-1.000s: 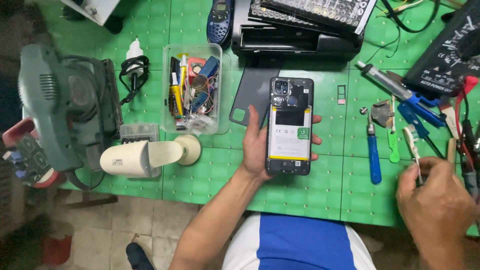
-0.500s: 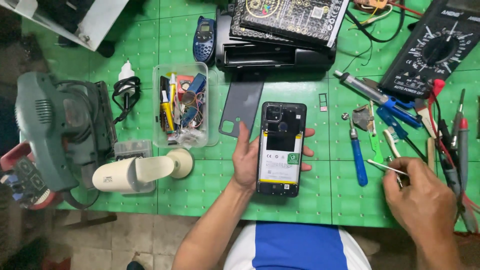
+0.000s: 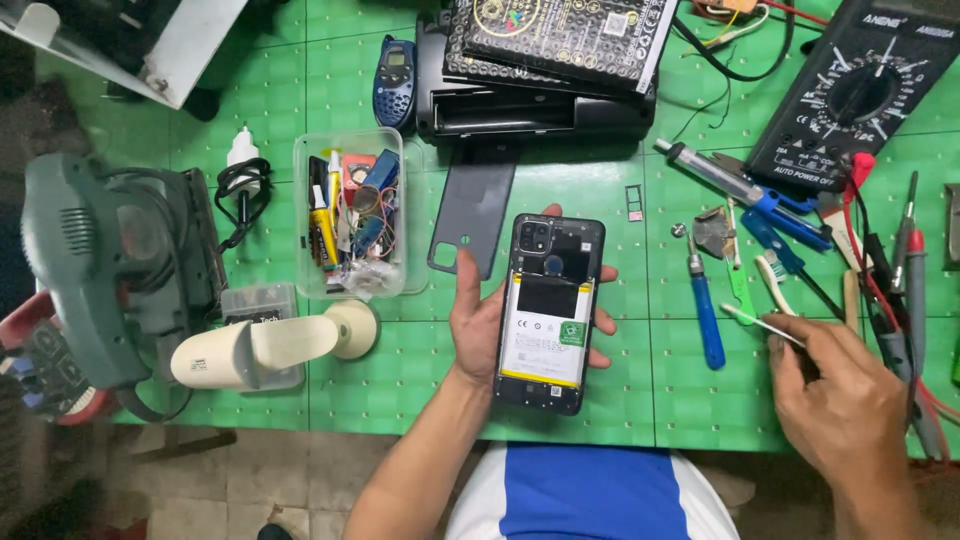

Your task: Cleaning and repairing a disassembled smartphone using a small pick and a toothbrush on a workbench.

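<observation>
Mat: green work mat point(image 3: 400, 390), square grid lines, dotted texture, covers bench.
Phone: opened smartphone point(image 3: 548, 312), back cover off; black frame, white battery w/ yellow edge strips + green sticker, camera cluster at top. Lies face-down in left palm, above mat near front edge, centre of view.
Back cover: dark grey plastic back panel point(image 3: 474, 212), flat, camera cut-out at lower corner; on mat just left of & behind phone.
Box: clear plastic tub point(image 3: 350, 214), rectangular, rounded corners; holds glue tubes, yellow + blue bits, wire tangle. Left of back panel.
L hand: left hand point(image 3: 480, 320) cupped under phone, thumb along left edge, fingertips wrapping right edge; firm hold.
R hand: right hand point(image 3: 848, 400) fingers pinched narrow on thin metal tweezers point(image 3: 760, 322), tips pointing left; over mat right of phone, well apart from it.
Tools: blue-handled screwdriver point(image 3: 704, 305) flat on mat btwn phone & R hand; black multimeter point(image 3: 850, 95) far right corner.
Left side: white cylinder camera point(image 3: 255, 350) lying on side, near tub.
</observation>
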